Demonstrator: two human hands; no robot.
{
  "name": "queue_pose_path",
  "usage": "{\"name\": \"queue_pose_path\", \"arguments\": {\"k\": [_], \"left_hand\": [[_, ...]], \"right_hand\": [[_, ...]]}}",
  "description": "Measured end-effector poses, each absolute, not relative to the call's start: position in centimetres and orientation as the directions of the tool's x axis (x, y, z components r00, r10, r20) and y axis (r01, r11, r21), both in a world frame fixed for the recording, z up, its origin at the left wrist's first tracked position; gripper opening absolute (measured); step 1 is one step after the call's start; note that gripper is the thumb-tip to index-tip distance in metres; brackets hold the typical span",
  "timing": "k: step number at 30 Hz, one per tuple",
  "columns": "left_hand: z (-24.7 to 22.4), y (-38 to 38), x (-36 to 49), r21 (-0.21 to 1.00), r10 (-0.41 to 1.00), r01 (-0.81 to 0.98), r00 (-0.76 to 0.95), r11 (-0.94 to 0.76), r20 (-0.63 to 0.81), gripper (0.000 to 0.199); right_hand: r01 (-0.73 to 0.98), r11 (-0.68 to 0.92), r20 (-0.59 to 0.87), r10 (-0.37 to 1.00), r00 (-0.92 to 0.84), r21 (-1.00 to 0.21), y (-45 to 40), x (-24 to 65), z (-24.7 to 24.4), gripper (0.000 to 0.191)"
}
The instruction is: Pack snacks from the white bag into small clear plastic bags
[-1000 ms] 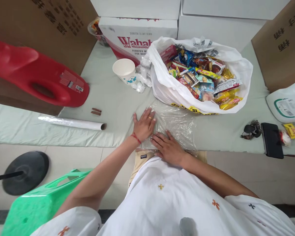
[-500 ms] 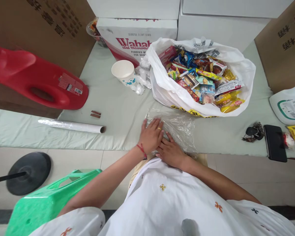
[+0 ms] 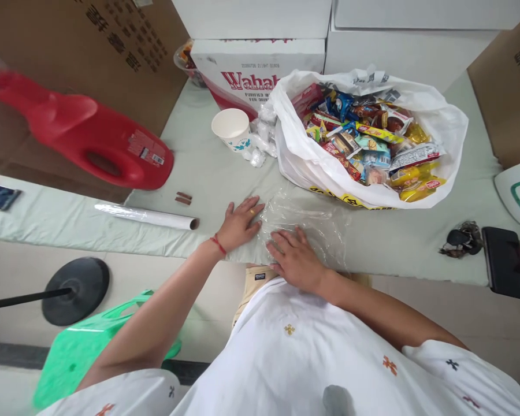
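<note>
A clear, crumpled plastic sheet or bag (image 3: 325,231) lies flat at the front of the cloth-covered table (image 3: 216,190). On its left edge rests my left hand (image 3: 241,224), fingers spread and palm down, a red string at the wrist. My right hand (image 3: 295,257) lies flat on the near part of the plastic with its fingers apart. Neither hand grips anything. Just beyond the plastic stands a white bag (image 3: 303,156) full of wrapped snacks (image 3: 364,138).
Left of my hands are a plastic-wrapped roll (image 3: 151,218), two brown strips (image 3: 183,198) and a red jug (image 3: 91,138). Behind stand a paper cup (image 3: 231,130) and a Wahaha box (image 3: 260,58). Keys (image 3: 461,238) and a phone (image 3: 506,262) lie right.
My left hand has moved left, away from my right hand, so they no longer touch. The right hand's fingers are more spread on the plastic. The view has shifted slightly.
</note>
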State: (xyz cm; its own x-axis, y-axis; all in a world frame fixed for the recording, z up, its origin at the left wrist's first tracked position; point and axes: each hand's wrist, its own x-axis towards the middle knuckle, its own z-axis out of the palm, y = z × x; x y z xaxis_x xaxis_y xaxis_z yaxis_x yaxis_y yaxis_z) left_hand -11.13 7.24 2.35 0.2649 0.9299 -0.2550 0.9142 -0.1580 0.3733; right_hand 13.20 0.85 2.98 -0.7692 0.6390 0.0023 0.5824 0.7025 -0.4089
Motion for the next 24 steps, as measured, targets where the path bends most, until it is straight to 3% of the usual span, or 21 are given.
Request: {"name": "queue_pose_path", "arguments": {"k": [4, 7, 10, 12, 16, 20, 22, 24], "left_hand": [[2.9, 8.6, -10.6, 0.468, 0.961, 0.879, 0.200, -0.091, -0.189, 0.047], [3.3, 9.6, -9.0, 0.454, 0.986, 0.891, 0.095, -0.022, -0.140, 0.045], [3.8, 10.2, -6.9, 0.424, 0.980, 0.906, 0.091, -0.007, -0.178, 0.041], [4.2, 10.0, -5.6, 0.476, 0.974, 0.880, 0.110, -0.002, -0.198, 0.038], [4.7, 7.6, -3.9, 0.626, 0.992, 0.772, -0.062, 0.115, -0.106, 0.046], [4.6, 5.0, -2.3, 0.573, 0.992, 0.817, 0.010, 0.063, -0.124, 0.073], [4.4, 4.7, -1.6, 0.539, 0.988, 0.842, 0.078, 0.006, -0.132, 0.060], [4.1, 5.2, -1.0, 0.594, 0.983, 0.803, 0.139, -0.040, -0.123, 0.034]], "right_hand": [[0.504, 0.761, 0.018, 0.559, -0.829, -0.408, 0.5, 12.2, 2.7, 0.049], [0.486, 0.773, 0.018, 0.539, -0.842, -0.408, 0.1, 11.9, 2.0, 0.051], [0.493, 0.767, 0.024, 0.549, -0.835, -0.410, -0.4, 12.0, 1.5, 0.055], [0.511, 0.751, 0.018, 0.569, -0.822, -0.418, -0.6, 12.1, 1.3, 0.058], [0.534, 0.720, 0.010, 0.600, -0.800, -0.443, -0.6, 12.6, 1.1, 0.062], [0.533, 0.704, -0.022, 0.594, -0.804, -0.469, -0.5, 12.9, 0.6, 0.059], [0.534, 0.701, -0.032, 0.592, -0.805, -0.473, -0.4, 13.0, 0.4, 0.057], [0.527, 0.708, -0.020, 0.588, -0.809, -0.471, -0.3, 13.1, 0.5, 0.058]]}}
